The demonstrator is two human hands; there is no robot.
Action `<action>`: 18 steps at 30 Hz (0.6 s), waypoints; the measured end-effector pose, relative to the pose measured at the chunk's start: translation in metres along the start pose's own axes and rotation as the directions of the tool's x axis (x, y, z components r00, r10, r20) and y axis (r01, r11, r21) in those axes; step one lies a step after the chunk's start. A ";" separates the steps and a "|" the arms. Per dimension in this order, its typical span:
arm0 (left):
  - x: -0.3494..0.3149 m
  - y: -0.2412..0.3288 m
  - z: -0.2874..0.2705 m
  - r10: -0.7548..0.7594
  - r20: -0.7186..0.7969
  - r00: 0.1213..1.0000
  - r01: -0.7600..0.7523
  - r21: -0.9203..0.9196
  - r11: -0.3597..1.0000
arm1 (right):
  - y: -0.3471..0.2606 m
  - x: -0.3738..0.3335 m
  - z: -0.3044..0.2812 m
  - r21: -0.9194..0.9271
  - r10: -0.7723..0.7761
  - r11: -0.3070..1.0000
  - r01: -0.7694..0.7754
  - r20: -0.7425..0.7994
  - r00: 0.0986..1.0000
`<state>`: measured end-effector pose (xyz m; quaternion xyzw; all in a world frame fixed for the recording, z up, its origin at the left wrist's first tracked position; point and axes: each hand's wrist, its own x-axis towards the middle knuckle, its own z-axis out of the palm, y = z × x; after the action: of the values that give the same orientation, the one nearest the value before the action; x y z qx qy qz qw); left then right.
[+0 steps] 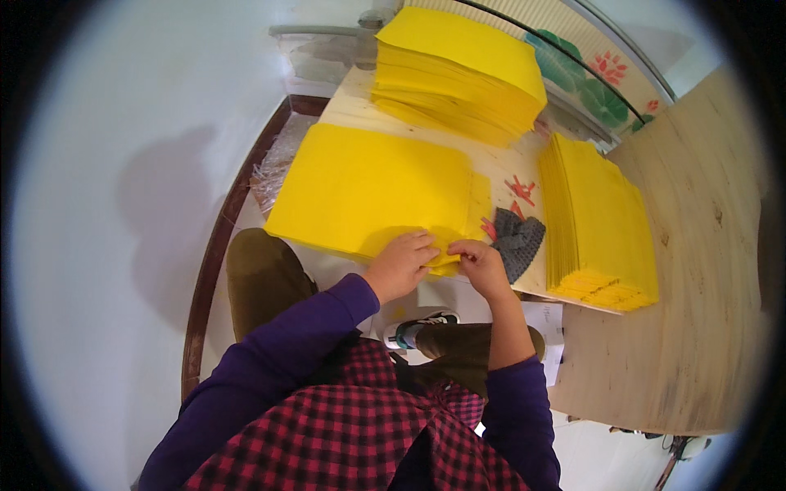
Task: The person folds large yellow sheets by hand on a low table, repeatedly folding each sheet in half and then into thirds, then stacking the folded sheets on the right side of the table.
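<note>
Head view, the person's left hand half open, fingers resting on the near edge of the yellow sheets, these lying on the wooden table, right hand pinching their near right corner, grey knitted piece just beside it

Left grip and right grip on yellow sheets, 2 yellow stacks, grey knit
</note>
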<state>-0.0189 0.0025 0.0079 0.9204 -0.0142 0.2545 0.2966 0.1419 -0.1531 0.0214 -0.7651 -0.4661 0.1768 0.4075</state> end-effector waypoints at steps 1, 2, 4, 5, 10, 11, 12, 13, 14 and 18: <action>-0.004 0.001 -0.005 0.023 0.012 1.000 -0.024 0.052 0.998 | 0.000 0.000 -0.001 -0.022 -0.032 0.999 0.032 0.005 0.999; -0.009 0.000 -0.011 0.017 0.027 0.999 -0.018 0.051 0.999 | -0.001 0.000 -0.002 -0.045 -0.063 0.997 0.064 0.009 0.998; -0.022 -0.005 -0.030 0.008 0.066 0.998 -0.013 0.071 0.997 | -0.006 -0.001 -0.004 -0.068 -0.098 0.993 0.099 0.027 0.995; -0.029 -0.010 -0.043 -0.015 0.059 0.998 0.010 0.086 0.996 | -0.010 -0.001 -0.007 -0.069 -0.097 0.993 0.100 0.040 0.994; -0.065 -0.042 -0.123 -0.175 -0.033 0.984 0.177 0.101 0.979 | -0.042 0.004 -0.023 -0.138 0.056 0.989 -0.056 0.001 0.998; -0.068 -0.048 -0.136 -0.201 -0.074 0.977 0.207 0.091 0.974 | -0.049 0.009 -0.025 -0.160 0.010 0.987 -0.013 -0.018 1.000; -0.070 -0.054 -0.147 -0.219 -0.076 0.973 0.226 0.093 0.970 | -0.055 0.015 -0.025 -0.182 -0.037 0.983 0.030 -0.035 0.999; -0.070 -0.060 -0.158 -0.237 -0.079 0.968 0.244 0.097 0.965 | -0.060 0.023 -0.021 -0.185 -0.110 0.978 0.098 -0.054 0.992; -0.068 -0.066 -0.164 -0.258 -0.080 0.963 0.266 0.102 0.959 | -0.064 0.031 -0.014 -0.184 -0.110 0.978 0.097 -0.066 0.992; -0.054 -0.085 -0.171 -0.317 -0.013 0.948 0.317 0.064 0.946 | -0.068 0.061 0.018 -0.168 -0.134 0.977 0.131 -0.007 0.991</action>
<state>-0.1292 0.1606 0.0549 0.9195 0.1425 0.2050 0.3035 0.1221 -0.0772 0.0713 -0.7654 -0.5255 0.1023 0.3570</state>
